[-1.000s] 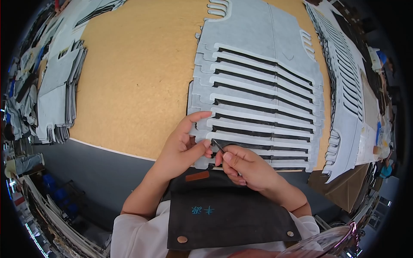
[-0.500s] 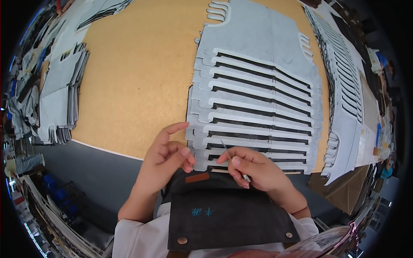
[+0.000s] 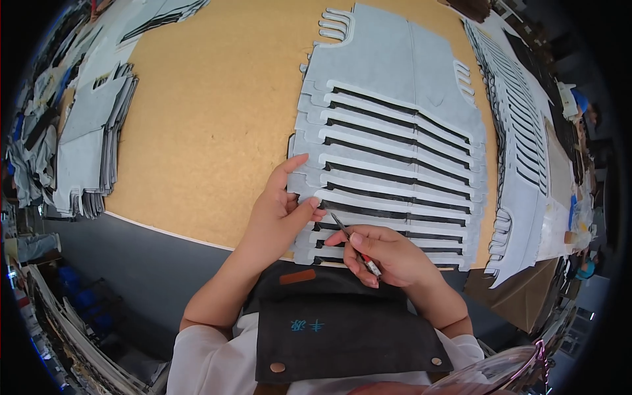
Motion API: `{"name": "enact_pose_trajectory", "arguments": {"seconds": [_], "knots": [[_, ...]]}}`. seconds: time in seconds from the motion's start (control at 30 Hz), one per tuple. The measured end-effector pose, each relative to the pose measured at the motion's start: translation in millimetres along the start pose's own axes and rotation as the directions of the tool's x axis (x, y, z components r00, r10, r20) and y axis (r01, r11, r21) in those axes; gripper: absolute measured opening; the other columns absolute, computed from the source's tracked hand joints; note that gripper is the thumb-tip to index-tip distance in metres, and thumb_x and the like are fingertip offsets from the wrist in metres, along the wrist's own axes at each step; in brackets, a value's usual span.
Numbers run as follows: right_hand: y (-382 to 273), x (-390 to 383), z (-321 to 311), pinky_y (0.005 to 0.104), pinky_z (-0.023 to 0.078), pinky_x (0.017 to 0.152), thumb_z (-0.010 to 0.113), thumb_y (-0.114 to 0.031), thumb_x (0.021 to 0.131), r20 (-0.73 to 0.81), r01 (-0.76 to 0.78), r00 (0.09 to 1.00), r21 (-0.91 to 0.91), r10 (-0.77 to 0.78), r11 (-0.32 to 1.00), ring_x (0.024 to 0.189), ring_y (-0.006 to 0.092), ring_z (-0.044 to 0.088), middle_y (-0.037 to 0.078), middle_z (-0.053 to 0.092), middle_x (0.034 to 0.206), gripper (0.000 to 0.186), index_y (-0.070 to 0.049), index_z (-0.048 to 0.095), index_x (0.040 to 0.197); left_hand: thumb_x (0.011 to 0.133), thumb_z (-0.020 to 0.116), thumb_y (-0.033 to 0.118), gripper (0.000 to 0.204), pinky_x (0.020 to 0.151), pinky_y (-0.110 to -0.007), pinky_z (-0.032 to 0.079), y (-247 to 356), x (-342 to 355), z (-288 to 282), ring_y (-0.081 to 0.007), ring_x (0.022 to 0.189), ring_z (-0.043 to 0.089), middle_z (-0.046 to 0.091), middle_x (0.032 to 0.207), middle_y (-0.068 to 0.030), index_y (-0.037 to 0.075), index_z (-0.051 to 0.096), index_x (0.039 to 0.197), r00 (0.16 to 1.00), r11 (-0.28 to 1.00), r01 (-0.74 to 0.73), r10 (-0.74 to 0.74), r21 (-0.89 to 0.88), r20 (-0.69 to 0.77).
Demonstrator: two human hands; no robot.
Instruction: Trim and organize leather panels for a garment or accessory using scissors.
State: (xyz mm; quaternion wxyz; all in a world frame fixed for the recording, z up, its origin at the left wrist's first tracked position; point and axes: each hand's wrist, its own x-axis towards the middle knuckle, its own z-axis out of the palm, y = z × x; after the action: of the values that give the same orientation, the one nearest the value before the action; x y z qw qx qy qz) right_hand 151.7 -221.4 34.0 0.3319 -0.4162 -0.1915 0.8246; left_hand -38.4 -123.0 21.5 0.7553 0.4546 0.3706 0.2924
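A row of overlapping grey sheet panels (image 3: 375,62) lies before me, fanned so their white-edged black slots form steps. My left hand (image 3: 273,217) is at the left edge of the nearer panels. Its thumb and curled fingers close on the edge of one grey panel, while the index finger stretches forward over the layers. In my right hand (image 3: 398,257) is a slim pointed metal tool (image 3: 340,224) with a red part near its back end. Thumb and fingers grip it, and its tip points forward and left, close to my left thumb. The panels' nearest edges lie by my apron.
The panels rest on a tan board (image 3: 197,131). A stack of folded grey pieces (image 3: 89,138) stands at its left side. On the right lies another fanned row of slotted grey panels (image 3: 517,151). My dark apron (image 3: 349,336) borders the board's near edge.
My left hand has moved forward and right onto the panel edges, its thumb now against a panel. The right hand stays near its place, with the tool turned more into view.
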Motion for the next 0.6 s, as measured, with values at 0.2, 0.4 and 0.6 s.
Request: {"name": "enact_pose_trajectory", "arguments": {"seconds": [0.2, 0.4, 0.6], "knots": [[-6, 9, 5, 0.0213, 0.034, 0.042, 0.043, -0.034, 0.102, -0.023, 0.019, 1.000, 0.019, -0.019, 1.000, 0.046, 0.0079, 0.042, 0.004, 0.054, 0.071, 0.044, 0.004, 0.051, 0.122, 0.090, 0.052, -0.006, 0.055, 0.070, -0.022, 0.050, 1, 0, 1, -0.0073, 0.079, 0.059, 0.060, 0.107, -0.0090, 0.005, 0.033, 0.140, 0.999, 0.994, -0.015, 0.012, 0.104, 0.032], [-8, 16, 13, 0.0189, 0.028, 0.042, 0.042, -0.035, 0.102, -0.057, 0.029, 0.998, -0.026, -0.030, 0.999, 0.046, 0.0045, 0.035, -0.001, 0.044, 0.067, 0.042, 0.002, 0.052, 0.117, 0.089, 0.052, -0.007, 0.055, 0.070, -0.021, 0.049, -1, 0, -3, -0.0069, 0.077, 0.058, 0.060, 0.104, -0.0071, 0.006, 0.034, 0.139, 0.999, 0.993, 0.001, -0.007, 0.121, 0.049], [-4, 16, 15, 0.0186, 0.027, 0.043, 0.041, -0.033, 0.103, -0.068, 0.059, 0.996, -0.045, -0.062, 0.997, 0.048, 0.0040, 0.032, -0.003, 0.038, 0.066, 0.037, 0.000, 0.053, 0.112, 0.090, 0.051, -0.007, 0.054, 0.069, -0.022, 0.049, 0, 1, -5, -0.0069, 0.078, 0.057, 0.060, 0.101, -0.0067, 0.007, 0.035, 0.139, 0.998, 0.993, -0.002, -0.006, 0.120, 0.068]]}}
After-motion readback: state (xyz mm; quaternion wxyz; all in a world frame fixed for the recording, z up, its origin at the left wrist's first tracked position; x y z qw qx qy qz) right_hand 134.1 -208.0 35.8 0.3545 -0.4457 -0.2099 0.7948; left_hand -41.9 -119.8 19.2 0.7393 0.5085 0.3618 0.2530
